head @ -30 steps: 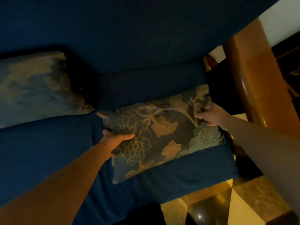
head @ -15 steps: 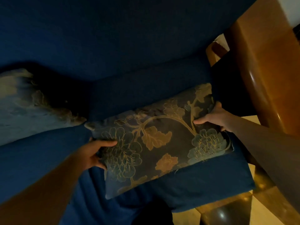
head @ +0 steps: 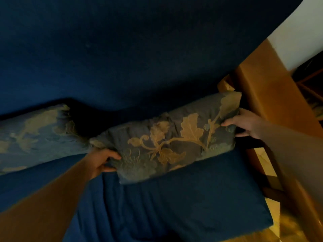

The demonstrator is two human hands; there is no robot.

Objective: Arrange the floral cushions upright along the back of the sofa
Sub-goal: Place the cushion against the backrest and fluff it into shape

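**Cushion held at both ends against the sofa back**

Head view: the room is dim and the picture a little smeared. A floral cushion (head: pixel 171 142) lies lengthwise where the blue seat meets the back of the sofa (head: pixel 122 49), tipped up toward the backrest, its far end pointing to about two o'clock. The left hand (head: pixel 103 160) clutches its near corner at about eight o'clock, thumb on top and fingers curled under the fabric. The right hand (head: pixel 244 124) pinches the opposite end at about three o'clock, fingers over the leaf pattern, thumb beneath. A second floral cushion (head: pixel 35 137) leans along the backrest at nine o'clock, its corner just beside the held one; I cannot tell whether they touch. A wooden armrest (head: pixel 272 102) rises just beyond the right hand, with pale wall (head: pixel 300 32) at one o'clock.
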